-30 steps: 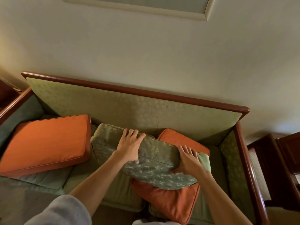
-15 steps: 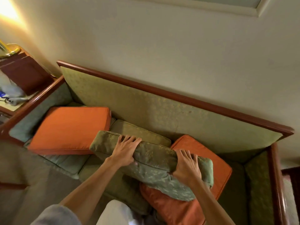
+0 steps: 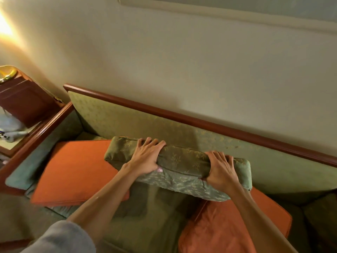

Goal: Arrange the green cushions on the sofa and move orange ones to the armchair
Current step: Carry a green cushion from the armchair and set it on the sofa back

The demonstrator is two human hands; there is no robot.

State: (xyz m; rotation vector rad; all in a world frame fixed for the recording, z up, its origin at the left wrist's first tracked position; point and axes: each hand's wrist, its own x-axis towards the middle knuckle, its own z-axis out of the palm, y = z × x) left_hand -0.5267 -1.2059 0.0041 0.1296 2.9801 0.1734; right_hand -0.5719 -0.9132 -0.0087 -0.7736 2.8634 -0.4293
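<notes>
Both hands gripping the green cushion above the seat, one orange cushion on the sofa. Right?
Not quite: the head view shows two orange cushions on the sofa, one left, one right. Left hand and right hand do grip the green cushion.

Green sofa (image 3: 138, 123) with wood trim, two orange cushions (image 3: 73, 172) on seat

Lighting and picture quality: dim, warm-toned interior.
A bright glare (image 3: 4, 27) is seen at the upper left, fading across the wall (image 3: 164, 61); soft shadow is cast under the green cushion (image 3: 182, 168). Straight lines are bowed by wide-angle distortion; slight blur throughout.
</notes>
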